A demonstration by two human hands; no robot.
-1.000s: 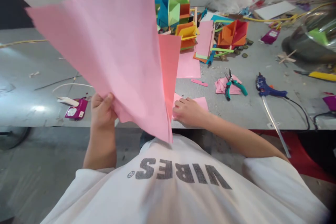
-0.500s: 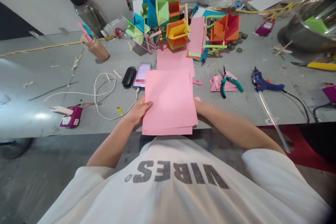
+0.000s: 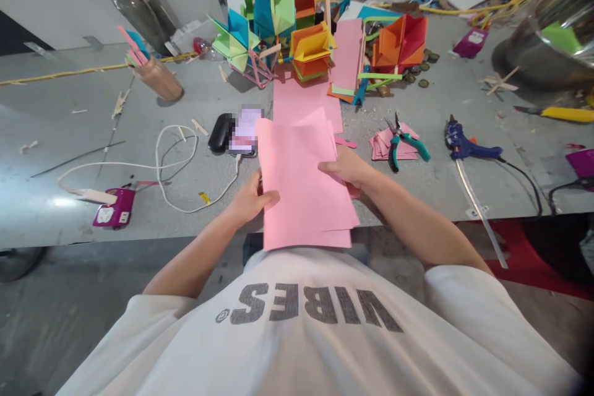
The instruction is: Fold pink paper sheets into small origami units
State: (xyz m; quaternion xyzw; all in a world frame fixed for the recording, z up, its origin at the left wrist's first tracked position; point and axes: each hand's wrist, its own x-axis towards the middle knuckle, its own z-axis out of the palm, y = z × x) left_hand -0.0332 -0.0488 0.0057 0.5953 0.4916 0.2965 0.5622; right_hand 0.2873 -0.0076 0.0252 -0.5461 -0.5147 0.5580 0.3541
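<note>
Several pink sheets [image 3: 301, 189] are held up over the table's front edge, slightly fanned at their lower right corner. My left hand [image 3: 253, 199] grips their left edge, thumb on top and fingers mostly hidden behind. On the right edge, my right hand [image 3: 348, 167] holds them with its thumb across the front; its other fingers are partly hidden underneath. Behind the held sheets, more pink paper [image 3: 306, 99] lies on the table. A phone [image 3: 245, 130] and a black case [image 3: 221, 133] lie to the left.
Folded colored paper pieces [image 3: 273, 9] stand at the back. Pliers [image 3: 404, 142] rest on small pink pieces. A glue gun [image 3: 466, 142], a yellow cutter [image 3: 566, 114] and a metal pot [image 3: 542, 43] are at the right. Left are a cup [image 3: 160, 79], bottle [image 3: 139, 3] and white cable [image 3: 160, 167].
My right hand has come from behind the sheets to their right edge, its thumb now on the front. The sheets have shifted slightly right and toward me, and their top edge bends.
</note>
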